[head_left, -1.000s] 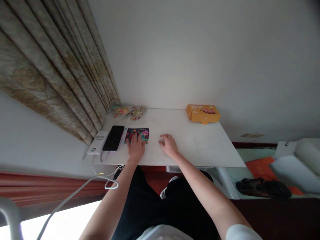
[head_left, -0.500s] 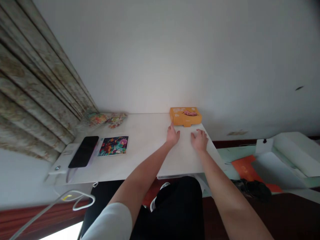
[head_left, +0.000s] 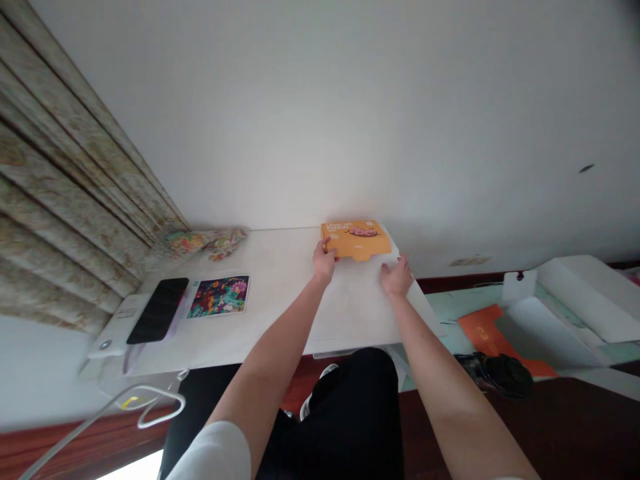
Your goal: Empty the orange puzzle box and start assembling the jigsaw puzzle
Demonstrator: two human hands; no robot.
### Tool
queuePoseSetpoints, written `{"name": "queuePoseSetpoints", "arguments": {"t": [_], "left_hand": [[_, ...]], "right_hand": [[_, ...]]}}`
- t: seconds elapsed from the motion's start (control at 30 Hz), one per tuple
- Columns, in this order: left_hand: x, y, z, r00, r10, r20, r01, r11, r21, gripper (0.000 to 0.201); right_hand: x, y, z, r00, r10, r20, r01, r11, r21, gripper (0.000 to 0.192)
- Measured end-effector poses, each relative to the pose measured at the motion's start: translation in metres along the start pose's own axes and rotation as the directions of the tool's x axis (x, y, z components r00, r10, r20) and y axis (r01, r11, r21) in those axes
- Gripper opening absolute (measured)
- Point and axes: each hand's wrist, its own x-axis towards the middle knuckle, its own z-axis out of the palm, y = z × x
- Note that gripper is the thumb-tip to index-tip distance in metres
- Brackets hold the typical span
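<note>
Left hand [head_left: 324,262] has its grip on the near-left corner of the orange box [head_left: 356,239] (far right of the counter [head_left: 280,300]); right hand [head_left: 397,277] rests released nearby. Seemingly pulling it closer; the right should steady it next.

This looks like a room in a home, most likely a bedroom or small study. A patterned, pleated curtain [head_left: 65,193] hangs down the left side of the frame against a plain pale wall [head_left: 350,100]. A small white desk [head_left: 280,300] stands at the centre, with a phone [head_left: 157,310] on a white charging block at its left end and a cable [head_left: 125,413] trailing off the lower left. At the lower right, a dark shoe [head_left: 500,375] lies on the floor beside white cartons [head_left: 565,300] and an orange sheet [head_left: 493,337].
</note>
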Motion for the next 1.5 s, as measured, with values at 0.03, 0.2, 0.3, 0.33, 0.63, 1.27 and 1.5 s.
{"name": "queuePoseSetpoints", "arguments": {"t": [0.03,0.2,0.3,0.33,0.63,1.27,1.5], "left_hand": [[-0.009,0.002,-0.016,1.0,0.005,0.007,-0.005,1.0,-0.027,0.055],[-0.062,0.006,-0.117,0.997,-0.038,0.075,0.046,0.992,-0.113,0.057],[-0.097,0.01,-0.174,0.995,-0.038,0.091,0.05,0.99,-0.133,0.058],[-0.107,0.012,-0.189,0.994,-0.05,0.097,0.062,0.99,-0.126,0.058],[-0.131,0.017,-0.247,0.983,0.136,0.119,-0.135,0.991,-0.016,0.046],[-0.057,0.042,-0.207,0.989,-0.136,0.063,-0.023,0.274,0.961,0.043],[-0.07,0.044,-0.201,0.994,-0.094,0.051,-0.026,0.253,0.967,0.046]], "right_hand": [[-0.002,0.002,0.0,0.999,-0.04,0.032,0.039,0.999,0.035,0.069],[-0.036,0.006,0.004,0.93,-0.33,0.159,0.239,0.876,0.42,0.093],[-0.074,-0.002,0.003,0.843,-0.506,0.183,0.323,0.748,0.579,0.087],[-0.087,-0.007,0.001,0.806,-0.561,0.191,0.354,0.714,0.604,0.08],[-0.116,-0.057,-0.021,0.675,-0.716,0.179,0.421,0.573,0.703,0.038],[-0.064,-0.143,0.009,0.796,0.12,0.593,-0.512,0.655,0.555,0.02],[-0.062,-0.14,0.014,0.719,0.195,0.667,-0.605,0.648,0.463,0.02]]}}
